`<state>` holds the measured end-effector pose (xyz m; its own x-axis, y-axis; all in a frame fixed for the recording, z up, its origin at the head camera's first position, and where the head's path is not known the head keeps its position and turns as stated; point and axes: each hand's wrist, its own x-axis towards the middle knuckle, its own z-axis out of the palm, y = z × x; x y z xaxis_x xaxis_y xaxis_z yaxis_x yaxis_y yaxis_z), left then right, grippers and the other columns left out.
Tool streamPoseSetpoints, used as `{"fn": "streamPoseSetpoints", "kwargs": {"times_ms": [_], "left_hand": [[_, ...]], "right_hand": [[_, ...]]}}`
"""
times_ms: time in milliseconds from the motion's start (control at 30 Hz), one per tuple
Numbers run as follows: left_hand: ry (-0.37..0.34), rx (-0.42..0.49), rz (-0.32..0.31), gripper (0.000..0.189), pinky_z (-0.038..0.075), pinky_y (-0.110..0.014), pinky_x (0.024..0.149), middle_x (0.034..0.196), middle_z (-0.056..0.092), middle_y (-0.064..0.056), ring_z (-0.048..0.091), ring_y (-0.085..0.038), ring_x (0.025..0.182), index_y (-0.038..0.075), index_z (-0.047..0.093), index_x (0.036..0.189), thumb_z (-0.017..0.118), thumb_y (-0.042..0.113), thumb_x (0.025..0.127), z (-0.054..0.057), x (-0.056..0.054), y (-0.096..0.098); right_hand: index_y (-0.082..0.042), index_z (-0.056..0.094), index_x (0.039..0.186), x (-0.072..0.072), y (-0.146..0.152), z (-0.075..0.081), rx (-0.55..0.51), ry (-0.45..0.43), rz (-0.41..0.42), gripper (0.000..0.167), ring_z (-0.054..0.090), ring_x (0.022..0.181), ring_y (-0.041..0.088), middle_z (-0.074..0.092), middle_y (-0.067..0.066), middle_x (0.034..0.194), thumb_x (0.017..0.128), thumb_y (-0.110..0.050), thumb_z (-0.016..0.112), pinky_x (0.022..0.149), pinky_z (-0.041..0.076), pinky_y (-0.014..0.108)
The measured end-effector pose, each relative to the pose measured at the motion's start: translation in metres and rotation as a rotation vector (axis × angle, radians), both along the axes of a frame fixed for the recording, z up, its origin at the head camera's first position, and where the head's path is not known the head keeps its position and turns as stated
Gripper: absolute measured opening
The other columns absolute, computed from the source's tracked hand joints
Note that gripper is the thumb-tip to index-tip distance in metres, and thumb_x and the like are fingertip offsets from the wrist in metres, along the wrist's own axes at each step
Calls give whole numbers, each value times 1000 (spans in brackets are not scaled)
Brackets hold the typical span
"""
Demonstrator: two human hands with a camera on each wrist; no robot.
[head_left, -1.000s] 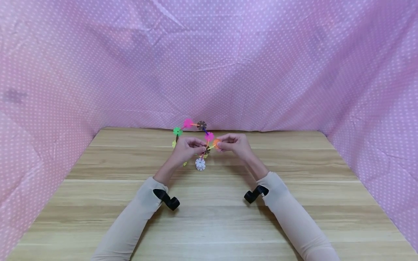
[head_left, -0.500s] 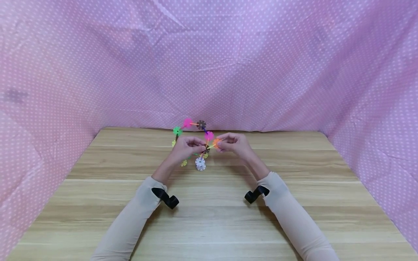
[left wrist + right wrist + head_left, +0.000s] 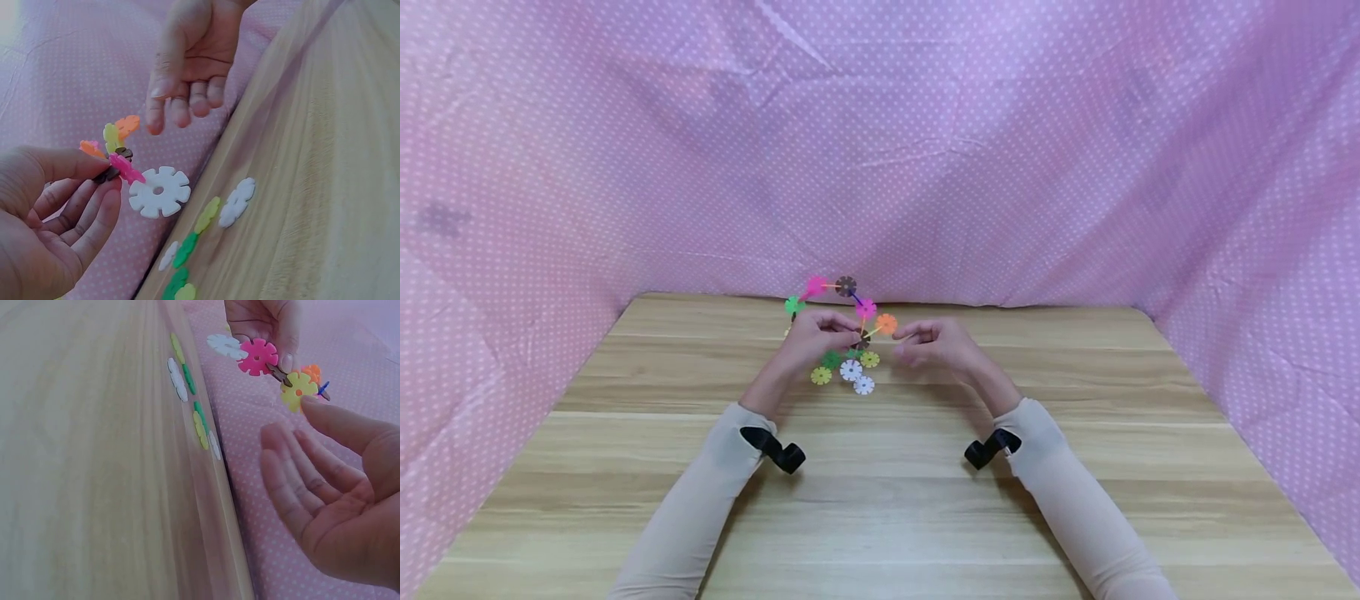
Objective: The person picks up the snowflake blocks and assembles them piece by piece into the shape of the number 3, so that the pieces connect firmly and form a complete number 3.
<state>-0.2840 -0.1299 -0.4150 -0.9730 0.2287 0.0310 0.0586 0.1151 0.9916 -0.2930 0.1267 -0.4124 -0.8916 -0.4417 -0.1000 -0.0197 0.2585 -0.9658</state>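
Note:
A chain of interlocking snowflake discs in several colours is held up over the far part of the table. My left hand [image 3: 812, 337] pinches a dark brown disc [image 3: 862, 340] of this chain between thumb and fingers. A yellow disc [image 3: 299, 391] and an orange disc [image 3: 886, 324] branch off to its right, while a pink disc [image 3: 257, 357] with a white disc [image 3: 159, 192] hangs from it on the near side. Just right of the orange disc, my right hand [image 3: 943, 343] has loosely bent fingers with nothing between them. The left hand hides part of the chain.
Several loose discs lie flat on the wooden table [image 3: 880, 517] beneath the chain, among them a white one [image 3: 864, 385], a yellow one [image 3: 822, 376] and a green one [image 3: 831, 360]. Behind the table's far edge hangs a pink dotted cloth [image 3: 880, 167].
My right hand has let go of the orange disc, and a gap now shows between them. The left hand has shifted slightly left with the chain, uncovering more loose discs.

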Motion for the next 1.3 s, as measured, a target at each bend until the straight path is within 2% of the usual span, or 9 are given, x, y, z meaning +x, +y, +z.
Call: {"fn": "streamPoseSetpoints", "kwargs": {"times_ms": [100,267,433,533,733,967,1167,1300], "left_hand": [[-1,26,17,21,60,-53,90,91,77,-8,74,-17,80,-10,70,109,73,-3,89,1,0,-2],[14,40,33,23,62,-50,88,93,77,-11,74,-13,78,-12,69,111,72,-4,89,3,0,-5],[2,36,61,26,63,-48,87,88,76,-4,72,-11,76,-12,67,113,73,-3,89,3,-1,-6],[-2,32,72,28,64,-45,85,88,77,-2,72,-9,75,-12,67,115,73,-3,89,4,-2,-6],[-8,36,73,29,62,-49,88,89,78,-3,72,-8,76,-11,67,117,73,-3,90,4,-2,-7],[-9,27,69,29,63,-47,87,92,78,-6,73,-8,77,-11,67,117,73,-1,91,3,-1,-8],[-6,36,69,28,61,-51,89,87,77,-1,73,-8,77,-11,67,117,73,-2,91,2,-1,-6],[-5,58,59,29,60,-53,90,88,78,-1,74,-10,78,-11,67,117,73,-3,90,2,-2,-6]], "right_hand": [[4,65,127,2,-2,1,57,-12,65,39,71,89,23,74,21,108,90,-6,75,86,63,40],[6,64,127,2,-9,-2,122,-12,184,40,73,92,25,75,18,109,90,-4,75,85,63,42],[6,67,120,1,-21,-8,195,98,352,33,73,88,19,75,21,106,88,0,75,81,64,38],[5,69,118,1,-28,-10,234,166,419,32,71,85,14,75,20,102,88,0,76,77,63,31],[4,70,120,2,-39,-13,280,236,444,34,63,77,9,72,17,93,87,-1,78,70,56,18],[2,73,119,2,-45,-15,335,295,459,34,53,73,7,64,10,85,87,-1,79,65,48,15],[2,74,105,3,-45,-14,366,309,469,22,50,73,6,61,8,82,85,-1,80,64,46,16],[3,73,101,3,-42,-13,372,309,471,21,52,75,7,62,10,84,82,0,82,67,49,17]]}}
